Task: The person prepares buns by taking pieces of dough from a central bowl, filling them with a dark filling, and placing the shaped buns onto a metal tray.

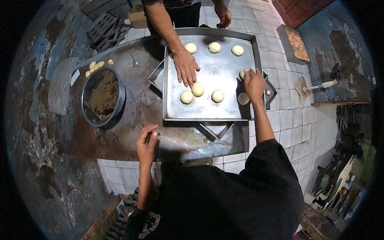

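One worktop [132, 138] carries one rectangular metal baking tray [216, 72]. Left of the tray stands one metal bowl [121, 100] of brown filling. Outside its near-left corner, the left hand [146, 142] has loosely spread fingers; over its right side, the right hand's [255, 85] are bunched, whether pinching I cannot tell. Inside it, a co-worker's hand [185, 66] lies flat. Eight dough pieces [217, 96] show on it.

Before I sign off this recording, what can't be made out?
All in the head view:
Dough ball: partly hidden by the person's right hand, so whether the fingers grip it is unclear.
Lower metal tray: mostly covered by the upper baking tray.
Co-worker: head cut off by the top edge.
Brown mixture: its ingredients are too small to tell.
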A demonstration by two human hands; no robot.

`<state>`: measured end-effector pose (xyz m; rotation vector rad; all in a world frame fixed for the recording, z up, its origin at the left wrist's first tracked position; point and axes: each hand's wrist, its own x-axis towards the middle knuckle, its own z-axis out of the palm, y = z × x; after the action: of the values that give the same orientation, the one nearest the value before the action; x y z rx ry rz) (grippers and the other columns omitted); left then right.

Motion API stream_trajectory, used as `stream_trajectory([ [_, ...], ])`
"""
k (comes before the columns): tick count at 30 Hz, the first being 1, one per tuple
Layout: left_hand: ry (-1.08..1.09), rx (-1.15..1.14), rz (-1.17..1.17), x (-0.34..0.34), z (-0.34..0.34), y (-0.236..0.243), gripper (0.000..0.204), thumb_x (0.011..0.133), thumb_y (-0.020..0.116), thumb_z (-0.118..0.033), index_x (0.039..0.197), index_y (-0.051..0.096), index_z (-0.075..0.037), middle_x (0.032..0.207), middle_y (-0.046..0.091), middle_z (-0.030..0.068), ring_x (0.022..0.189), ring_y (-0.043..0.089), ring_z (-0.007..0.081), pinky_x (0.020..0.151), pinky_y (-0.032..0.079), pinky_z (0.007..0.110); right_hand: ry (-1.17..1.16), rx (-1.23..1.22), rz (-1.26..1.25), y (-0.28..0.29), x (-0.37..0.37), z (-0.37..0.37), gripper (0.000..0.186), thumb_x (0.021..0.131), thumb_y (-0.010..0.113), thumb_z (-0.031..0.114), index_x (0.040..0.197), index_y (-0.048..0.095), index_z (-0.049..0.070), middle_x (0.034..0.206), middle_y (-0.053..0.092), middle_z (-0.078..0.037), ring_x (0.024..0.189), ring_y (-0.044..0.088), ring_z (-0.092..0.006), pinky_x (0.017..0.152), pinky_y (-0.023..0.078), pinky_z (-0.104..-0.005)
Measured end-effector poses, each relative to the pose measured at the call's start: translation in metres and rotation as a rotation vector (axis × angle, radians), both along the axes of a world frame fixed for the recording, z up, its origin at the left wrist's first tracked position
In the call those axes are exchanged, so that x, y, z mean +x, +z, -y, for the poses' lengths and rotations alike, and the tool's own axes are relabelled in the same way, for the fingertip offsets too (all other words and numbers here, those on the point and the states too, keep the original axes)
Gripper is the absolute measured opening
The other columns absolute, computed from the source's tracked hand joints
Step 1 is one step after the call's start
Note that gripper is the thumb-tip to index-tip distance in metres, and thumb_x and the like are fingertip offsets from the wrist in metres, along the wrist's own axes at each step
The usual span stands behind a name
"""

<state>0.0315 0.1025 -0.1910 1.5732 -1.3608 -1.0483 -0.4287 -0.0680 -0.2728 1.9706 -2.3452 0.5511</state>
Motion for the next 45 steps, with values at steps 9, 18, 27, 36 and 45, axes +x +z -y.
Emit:
stream_trajectory([
  [9, 0.111, 0.07, -0.166, -0.002, -0.002, 0.004, 0.021, 0.099, 0.066, -0.013, 0.114, 0.072, -0.001, 0.119, 0.067, 0.0054, 0.107, 0.061, 0.0135, 0.093, 0.047, 0.027, -0.071, -0.069, -0.089, -0.074, 0.003, 0.063, 0.067, 0.106, 0.043, 0.05, 0.157, 0.037, 0.008, 0.165, 0.033, -0.018, 0.154, 0.026, -0.0386, 0.122, 0.019, -0.0632],
  [18, 0.155, 0.074, -0.242, 0.009, -0.001, -0.01, 0.019, 0.1, 0.063, -0.009, 0.114, 0.072, 0.0, 0.114, 0.069, 0.0051, 0.104, 0.062, 0.0128, 0.091, 0.047, 0.026, 0.286, -0.161, 0.404, 0.016, 0.102, -0.018, 0.016, 0.088, 0.072, 0.019, 0.094, 0.076, 0.006, 0.09, 0.074, -0.016, 0.085, 0.068, -0.0362, 0.084, 0.05, -0.047],
  [27, 0.025, 0.002, -0.312, 0.017, 0.017, -0.018, 0.018, 0.103, 0.061, -0.008, 0.114, 0.07, 0.003, 0.108, 0.072, 0.0044, 0.1, 0.063, 0.0106, 0.089, 0.048, 0.024, 0.442, 0.152, 0.307, 0.043, 0.187, -0.079, 0.035, 0.086, 0.076, 0.038, 0.101, 0.073, 0.006, 0.094, 0.07, -0.015, 0.096, 0.064, -0.0344, 0.086, 0.046, -0.0495],
  [36, -0.4, -0.312, 0.191, 0.007, 0.055, -0.063, 0.02, 0.091, 0.07, -0.012, 0.108, 0.071, -0.002, 0.112, 0.065, 0.0139, 0.11, 0.06, 0.0325, 0.094, 0.048, 0.043, 0.513, 0.198, -0.196, -0.002, 0.165, -0.135, 0.021, 0.083, 0.06, 0.007, 0.096, 0.074, 0.017, 0.093, 0.066, -0.002, 0.1, 0.063, -0.0212, 0.096, 0.04, -0.0454],
  [45, -0.848, -0.511, 0.739, -0.035, 0.125, -0.112, 0.01, 0.079, 0.072, -0.008, 0.089, 0.071, -0.005, 0.098, 0.071, 0.0129, 0.098, 0.069, 0.029, 0.084, 0.057, 0.044, 0.047, -0.09, 0.035, 0.011, 0.235, -0.148, 0.04, 0.077, 0.076, 0.013, 0.116, 0.068, 0.01, 0.116, 0.065, -0.011, 0.114, 0.057, -0.0319, 0.1, 0.041, -0.0482],
])
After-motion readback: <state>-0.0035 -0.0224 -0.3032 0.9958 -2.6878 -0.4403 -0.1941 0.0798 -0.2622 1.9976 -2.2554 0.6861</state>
